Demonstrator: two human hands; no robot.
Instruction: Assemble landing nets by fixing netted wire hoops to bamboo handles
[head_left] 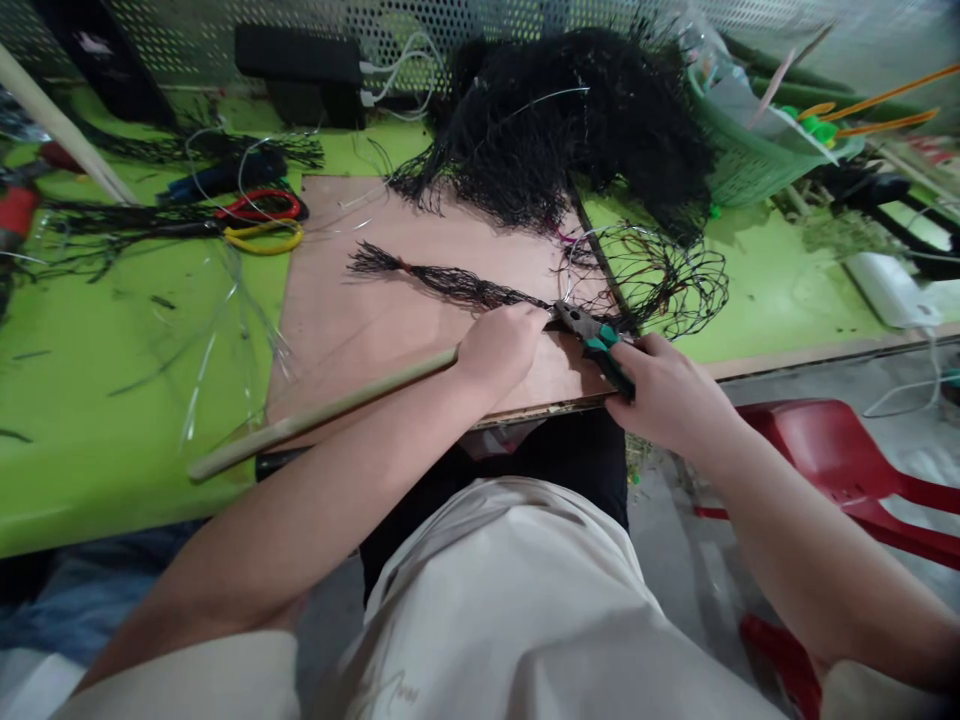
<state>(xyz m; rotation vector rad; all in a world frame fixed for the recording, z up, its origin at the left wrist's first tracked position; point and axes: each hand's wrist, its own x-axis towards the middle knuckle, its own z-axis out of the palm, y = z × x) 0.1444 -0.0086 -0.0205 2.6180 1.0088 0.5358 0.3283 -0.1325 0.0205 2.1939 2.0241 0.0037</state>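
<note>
My left hand (501, 345) is closed round a pale wooden stick (337, 402), which slants down to the left over the board's edge. Green-and-black pliers (598, 340) are in my right hand (667, 395), their jaws touching or close to the stick's far end, beside my left fingertips. Whether the jaws are closed on wire there I cannot tell. A bundle of black netting (457, 283), bound with a reddish tie, lies just beyond my left hand. Looser loops of black net (667, 280) spread out past the pliers.
Under my hands is a pinkish board (337, 330) on a green table (112, 400). A large black net heap (570, 120) lies behind it. Scissors with red and yellow handles (262, 222) rest at left. A green basket (750, 165) and a red chair (817, 450) stand at right.
</note>
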